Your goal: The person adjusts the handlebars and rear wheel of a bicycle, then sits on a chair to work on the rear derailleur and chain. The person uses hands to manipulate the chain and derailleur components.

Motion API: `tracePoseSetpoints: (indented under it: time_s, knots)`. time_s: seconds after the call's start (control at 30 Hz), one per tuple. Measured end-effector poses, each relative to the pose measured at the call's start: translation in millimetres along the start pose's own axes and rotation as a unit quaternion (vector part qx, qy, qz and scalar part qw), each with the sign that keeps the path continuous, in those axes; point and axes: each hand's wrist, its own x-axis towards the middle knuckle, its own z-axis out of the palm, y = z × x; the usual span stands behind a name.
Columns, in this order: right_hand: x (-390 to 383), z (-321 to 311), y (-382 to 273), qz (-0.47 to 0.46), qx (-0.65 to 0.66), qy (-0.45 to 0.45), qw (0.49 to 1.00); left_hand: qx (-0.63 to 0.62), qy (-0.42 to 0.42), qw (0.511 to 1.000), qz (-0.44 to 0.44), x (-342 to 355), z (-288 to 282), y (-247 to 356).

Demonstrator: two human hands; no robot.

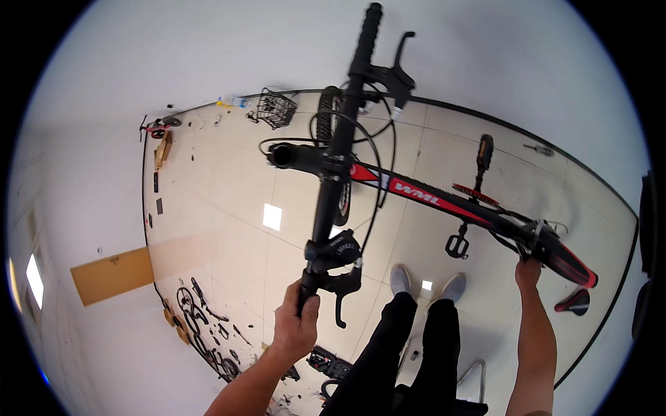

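Observation:
A black and red bicycle frame (444,201) stretches across the view from centre to right. My left hand (296,326) is closed round the near end of its black handlebar (333,180), just below a brake lever (341,305) and shifter (336,253). Further right, my right hand (528,272) is closed on the bicycle near the seat area; its fingers are partly hidden beneath. The front wheel (327,114) shows behind the handlebar. Two pedals, a black one (457,244) and one with orange reflectors (485,151), stick out on either side of the frame.
A black and red saddle (573,302) lies near the right wall. Along the far wall are a wire basket (275,109) and a bottle (232,102). Several bicycle parts (201,319) lie at left. An open toolbox (329,362) sits by my legs.

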Motion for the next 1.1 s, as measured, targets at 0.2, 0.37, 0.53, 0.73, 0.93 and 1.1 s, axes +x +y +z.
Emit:
tracePoseSetpoints:
  time_s: [0.2,0.37,0.53,0.73,0.93,1.1]
  knots:
    - [17.0,-13.2,-36.5,0.046,0.024,0.013,0.999,-0.11,-0.012,0.993,-0.033,4.1,11.4,7.8]
    - [22.8,-21.4,-43.4,0.063,0.026,-0.009,0.998,-0.162,-0.003,0.987,-0.021,9.4,54.8,13.1]
    - [27.9,-28.6,-47.9,0.09,0.036,-0.045,0.994,-0.138,0.01,0.99,-0.016,6.9,39.8,9.5]
    - [21.0,-33.6,-45.8,0.075,0.02,-0.014,0.997,-0.015,-0.005,0.999,0.037,9.8,-27.1,-3.3]
    - [12.8,-64.2,-57.0,0.073,0.041,-0.018,0.996,0.003,-0.005,0.999,0.051,6.0,-43.9,-10.2]
    - [-20.4,-64.3,-45.3,0.097,0.06,0.063,0.991,0.017,0.016,0.998,0.065,9.6,-31.5,-6.0]
